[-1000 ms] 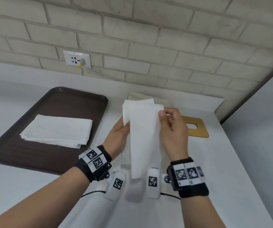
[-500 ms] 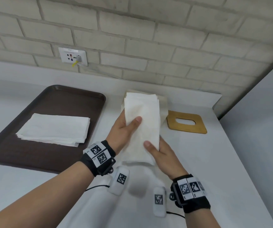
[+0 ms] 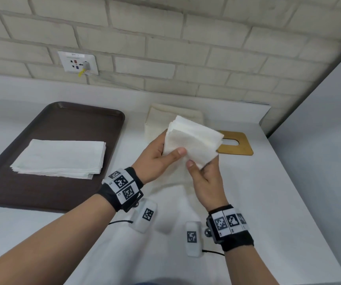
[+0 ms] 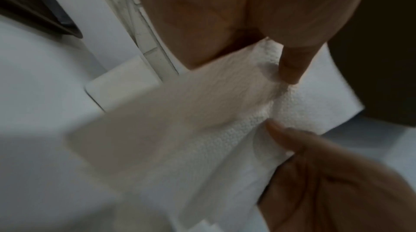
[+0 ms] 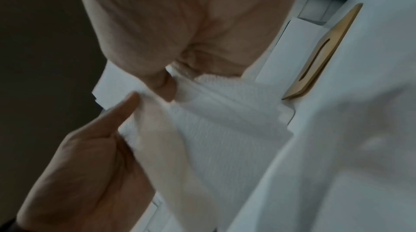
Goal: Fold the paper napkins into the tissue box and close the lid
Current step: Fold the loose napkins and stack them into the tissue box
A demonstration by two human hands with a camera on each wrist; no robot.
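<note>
Both hands hold a folded bundle of white paper napkins [image 3: 194,140] above the counter, tilted with its far end up and right. My left hand [image 3: 161,155] grips its left side, thumb on top; the right hand [image 3: 204,173] pinches its near lower corner, thumb on top. The cream tissue box [image 3: 157,122] stands open just behind the bundle, partly hidden by it. Its wooden lid [image 3: 239,147] with a slot lies flat to the box's right. In the wrist views the napkin [image 4: 225,129] [image 5: 213,129] is pinched under each thumb.
A dark brown tray [image 3: 66,124] sits at the left with a flat stack of white napkins [image 3: 62,157] on it. A brick wall with a power socket [image 3: 78,63] backs the white counter [image 3: 268,202], whose right edge drops off.
The long hanging napkins were doubled into a shorter bundle. The right hand dropped from the top edge to the near lower corner, and the bundle has turned to the right.
</note>
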